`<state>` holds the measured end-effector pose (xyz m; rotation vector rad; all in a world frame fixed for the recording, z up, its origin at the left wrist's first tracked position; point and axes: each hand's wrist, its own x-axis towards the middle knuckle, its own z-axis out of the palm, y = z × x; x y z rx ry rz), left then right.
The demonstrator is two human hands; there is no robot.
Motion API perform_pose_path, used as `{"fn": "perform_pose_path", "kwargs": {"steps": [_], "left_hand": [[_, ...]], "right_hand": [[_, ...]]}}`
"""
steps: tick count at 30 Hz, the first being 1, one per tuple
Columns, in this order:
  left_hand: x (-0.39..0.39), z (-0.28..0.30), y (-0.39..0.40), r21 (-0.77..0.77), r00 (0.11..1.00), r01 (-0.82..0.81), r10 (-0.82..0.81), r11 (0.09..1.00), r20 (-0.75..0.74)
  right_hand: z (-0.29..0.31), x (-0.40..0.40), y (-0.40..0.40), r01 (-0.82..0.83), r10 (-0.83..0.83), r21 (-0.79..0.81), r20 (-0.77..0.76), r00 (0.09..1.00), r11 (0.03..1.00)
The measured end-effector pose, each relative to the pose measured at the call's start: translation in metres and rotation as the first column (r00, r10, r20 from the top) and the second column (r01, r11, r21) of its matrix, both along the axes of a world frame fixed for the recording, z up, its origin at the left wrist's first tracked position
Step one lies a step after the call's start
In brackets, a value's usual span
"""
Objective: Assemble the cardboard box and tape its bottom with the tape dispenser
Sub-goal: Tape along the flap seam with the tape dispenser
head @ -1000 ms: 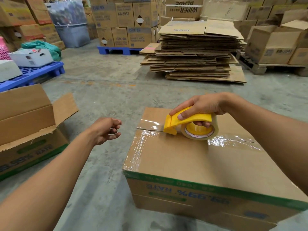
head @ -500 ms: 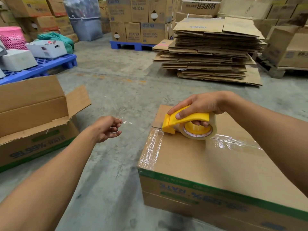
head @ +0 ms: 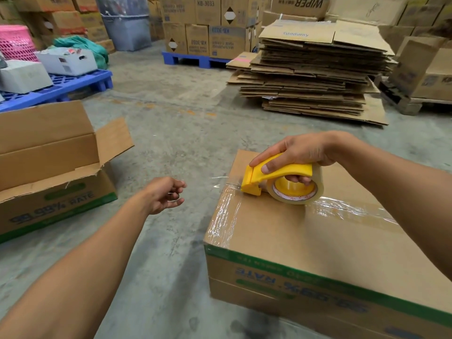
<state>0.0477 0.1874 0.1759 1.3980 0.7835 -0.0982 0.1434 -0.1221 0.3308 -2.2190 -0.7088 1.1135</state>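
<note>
Dispenser [head: 281, 178] barely moved — right hand [head: 300, 152] grips it; left hand [head: 166, 195] loosely curled, empty.

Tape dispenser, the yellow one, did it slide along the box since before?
Yes. The tape dispenser, gripped by the right hand, has slid along the top of the cardboard box, closer to its left edge.

I have a single wide-angle view, worn on the person's head, tilted forward and down. It sits close over the brown cardboard box with the green stripe [head: 305, 236], which fills the lower right, with both forearms reaching in from the bottom edge. Farther ahead it takes in the grey concrete floor [head: 171, 118] and, well beyond, the stack of flattened cardboard sheets [head: 310, 74]. Straight lines bow near the edges.
</note>
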Motion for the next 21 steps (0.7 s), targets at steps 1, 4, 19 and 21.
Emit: {"fn": "perform_pose_path", "kwargs": {"steps": [1,4,19,21], "left_hand": [[0.0,-0.004,0.0,-0.012,1.0,0.002,-0.002,1.0,-0.005],[0.0,-0.013,-0.003,-0.055,1.0,0.011,-0.012,0.998,-0.016],[-0.007,-0.073,-0.04,-0.457,0.997,0.052,-0.074,0.888,-0.03],[-0.007,-0.082,-0.045,-0.515,0.998,0.042,-0.058,0.856,-0.015]], "right_hand": [[0.0,0.0,0.0,0.004,-0.004,0.001,-0.004,1.0,1.0],[-0.001,0.001,0.0,0.003,-0.003,0.003,-0.006,1.0,1.0],[-0.001,0.0,-0.001,0.008,-0.008,0.01,-0.011,1.0,1.0],[-0.001,0.001,-0.001,-0.003,0.003,0.007,-0.018,1.0,1.0]]}}
